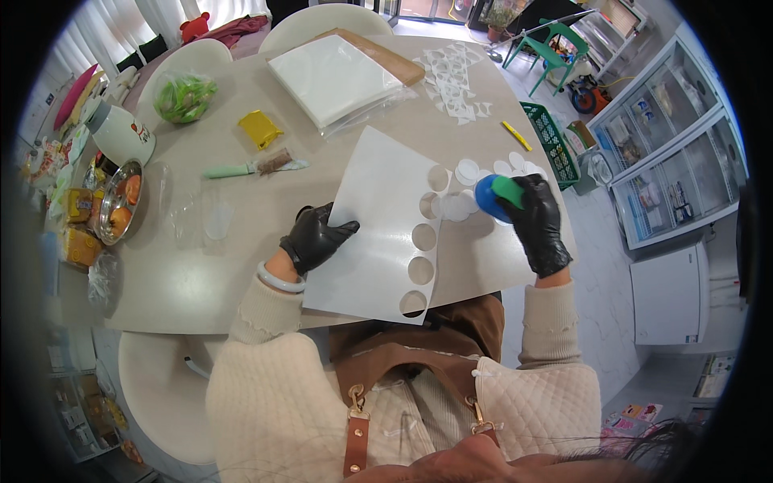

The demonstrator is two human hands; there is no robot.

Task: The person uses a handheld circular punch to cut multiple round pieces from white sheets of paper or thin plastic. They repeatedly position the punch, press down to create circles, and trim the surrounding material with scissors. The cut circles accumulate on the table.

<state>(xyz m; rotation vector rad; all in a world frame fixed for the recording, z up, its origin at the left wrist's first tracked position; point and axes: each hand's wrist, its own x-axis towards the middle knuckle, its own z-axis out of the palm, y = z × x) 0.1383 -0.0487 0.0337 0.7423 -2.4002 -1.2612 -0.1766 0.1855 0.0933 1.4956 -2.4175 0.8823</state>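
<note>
My left hand [317,236], in a black glove, grips the left edge of a white paper sheet [377,226], with the thumb lying on top. A column of round holes runs along the sheet's right side, and its near corner juts past the table edge. In a black glove too, my right hand [537,220] holds a blue and green craft punch [496,196] just right of the sheet, apart from it. Around and beneath the punch lie several white paper discs [456,206], some partly hidden by it.
A plastic-wrapped stack of white sheets [338,81] sits at the back, beside punched paper scraps [450,78]. Leftward are a green-handled knife [229,171], a yellow packet [260,128], a bagged green vegetable [184,98], a metal bowl [105,208] and a white jug [124,133]. A yellow cutter [517,136] lies near the right edge.
</note>
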